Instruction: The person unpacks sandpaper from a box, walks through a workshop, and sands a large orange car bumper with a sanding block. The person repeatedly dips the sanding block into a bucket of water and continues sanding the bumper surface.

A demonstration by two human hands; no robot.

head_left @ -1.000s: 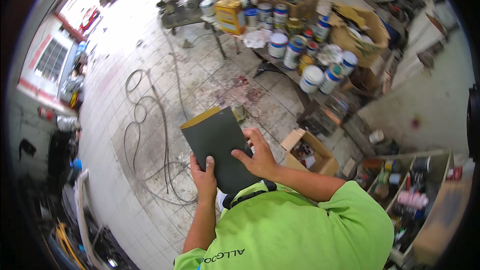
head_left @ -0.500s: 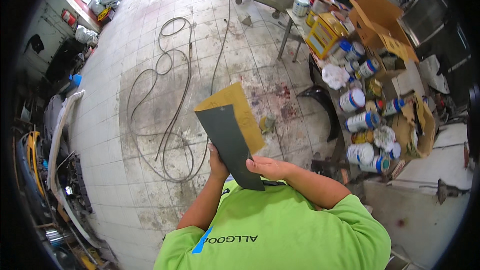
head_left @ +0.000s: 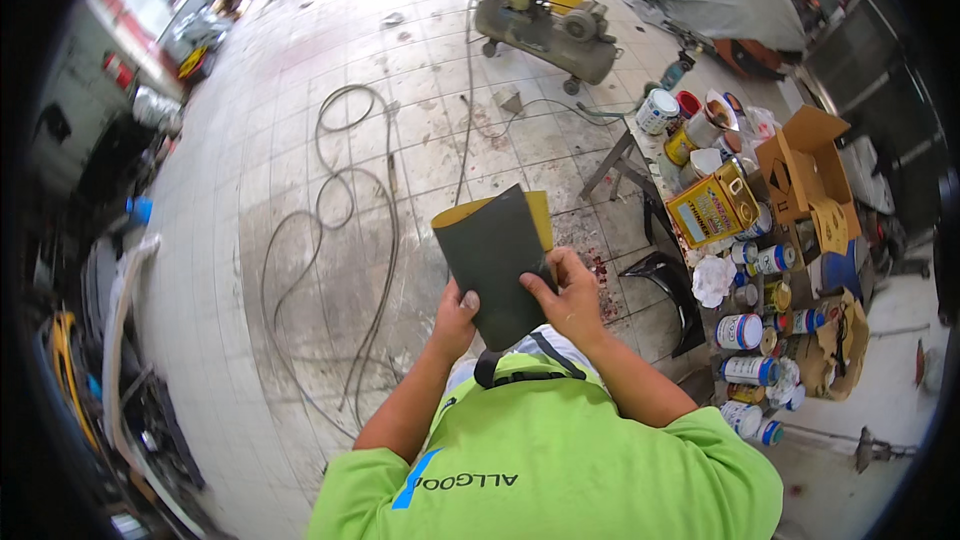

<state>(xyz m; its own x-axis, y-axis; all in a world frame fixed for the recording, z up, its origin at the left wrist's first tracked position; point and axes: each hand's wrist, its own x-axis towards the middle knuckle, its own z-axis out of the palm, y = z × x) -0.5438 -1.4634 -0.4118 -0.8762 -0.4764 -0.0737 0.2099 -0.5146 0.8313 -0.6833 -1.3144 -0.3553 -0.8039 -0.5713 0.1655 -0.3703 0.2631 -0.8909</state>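
A sheet of sandpaper [head_left: 495, 270], dark grey on one face and yellow-brown on the other, is held up in front of my body. It is bent over on itself; the yellow-brown face shows at the curled far edge and along the right side. At its lower left edge my left hand [head_left: 456, 322] grips it, thumb on the dark face and fingers behind. My right hand [head_left: 570, 295] pinches the right edge, thumb bent over the front. The fingers behind the sheet are partly hidden.
On the right, a table carries paint cans [head_left: 738, 331], a yellow metal can [head_left: 712, 205] and an open cardboard box [head_left: 806, 165]. A black curved panel [head_left: 672, 290] lies beside it. A hose [head_left: 385, 240] loops over the tiled floor, and an air compressor [head_left: 545, 35] stands beyond.
My right hand has moved from lying flat near the lower edge to pinching the right side. The sandpaper is folded over further, with less yellow-brown showing. The view has shifted.
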